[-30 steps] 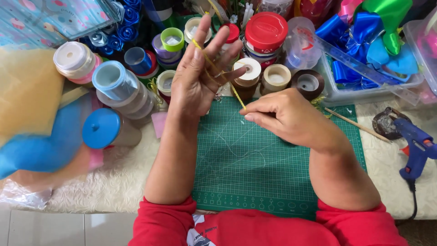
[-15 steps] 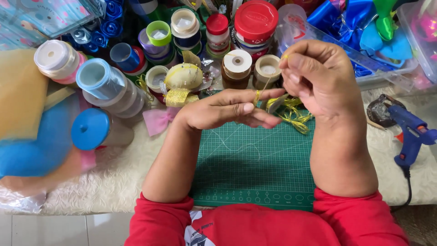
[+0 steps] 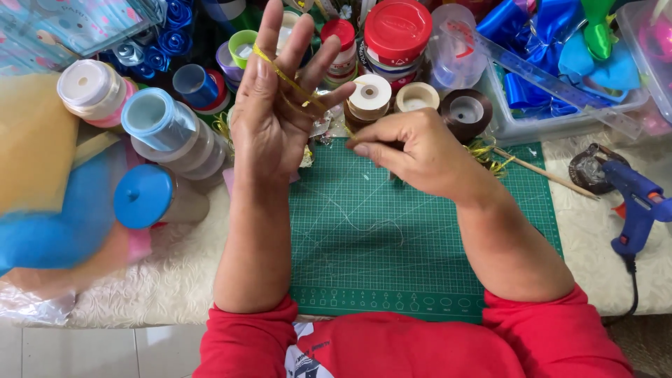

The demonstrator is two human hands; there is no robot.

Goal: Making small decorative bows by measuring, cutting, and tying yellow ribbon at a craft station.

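Observation:
My left hand (image 3: 276, 112) is raised upright with its fingers spread, palm toward me. A thin gold ribbon (image 3: 288, 79) runs across those fingers, from the index finger down toward the thumb side. My right hand (image 3: 413, 150) is beside it over the green cutting mat (image 3: 413, 238), fingers pinched on the ribbon's other end near my left thumb. A loose tangle of gold ribbon (image 3: 490, 155) lies on the mat behind my right wrist.
Many ribbon spools (image 3: 369, 96) and lidded jars (image 3: 397, 31) crowd the back of the table. A blue glue gun (image 3: 640, 206) lies at the right, a thin wooden stick (image 3: 546, 173) near it. Blue bows fill a clear box (image 3: 560, 84). Blue and orange fabric (image 3: 49, 210) sits left.
My left hand has risen from lying flat over the mat to upright with spread fingers. My right hand came down from the spools to the ribbon's end beside it.

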